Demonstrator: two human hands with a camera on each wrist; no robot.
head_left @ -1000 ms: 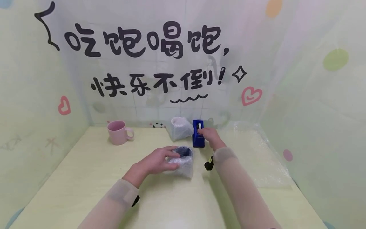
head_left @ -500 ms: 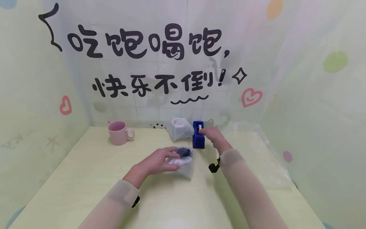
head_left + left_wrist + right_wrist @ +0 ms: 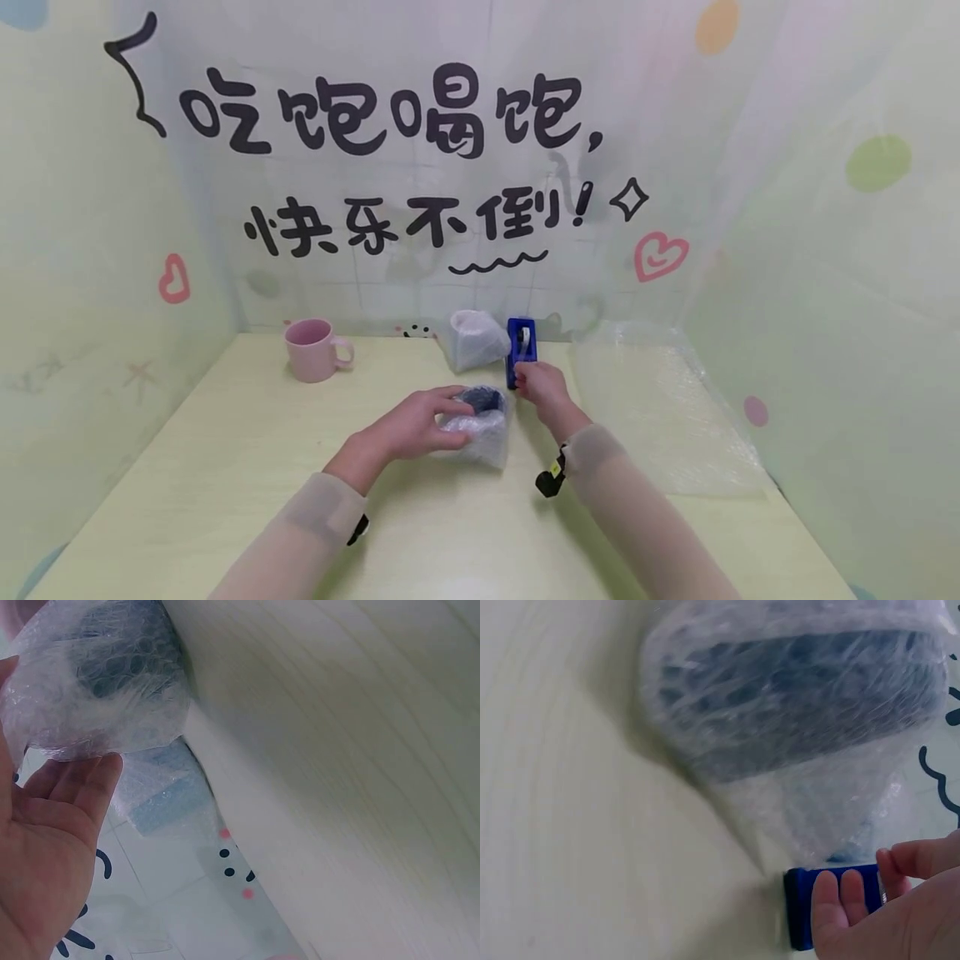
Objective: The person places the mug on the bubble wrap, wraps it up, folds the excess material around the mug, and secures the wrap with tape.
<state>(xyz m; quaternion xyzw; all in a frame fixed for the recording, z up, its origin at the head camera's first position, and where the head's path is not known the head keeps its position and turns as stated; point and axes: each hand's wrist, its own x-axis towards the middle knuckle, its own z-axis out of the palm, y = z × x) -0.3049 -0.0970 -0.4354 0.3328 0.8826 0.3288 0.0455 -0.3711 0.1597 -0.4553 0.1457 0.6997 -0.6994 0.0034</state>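
My left hand (image 3: 416,425) grips a dark blue cup in bubble wrap (image 3: 487,440) near the middle of the table, thumb on the near side and fingers along the far side. The cup's wrapped mouth faces up. In the left wrist view the fingers press against the bubble wrap (image 3: 97,712). At the front end of a blue tape dispenser (image 3: 512,358), my right hand (image 3: 545,390) pinches the end of a clear tape strip (image 3: 523,350) between thumb and forefinger. The strip runs back toward the roll. In the right wrist view the other fingers overlap the dispenser (image 3: 801,915).
Another bubble-wrapped item (image 3: 476,346) stands at the back, beside the dispenser. A pink mug (image 3: 309,357) is at the back left, handle to the right. A sheet of bubble wrap (image 3: 675,417) lies flat along the right side. Printed sheeting (image 3: 420,292) encloses the table's back and sides.
My right hand has drawn back from the tape roll toward the dispenser's front end, pulling out a strip. My left hand has kept its grip on the wrapped cup.
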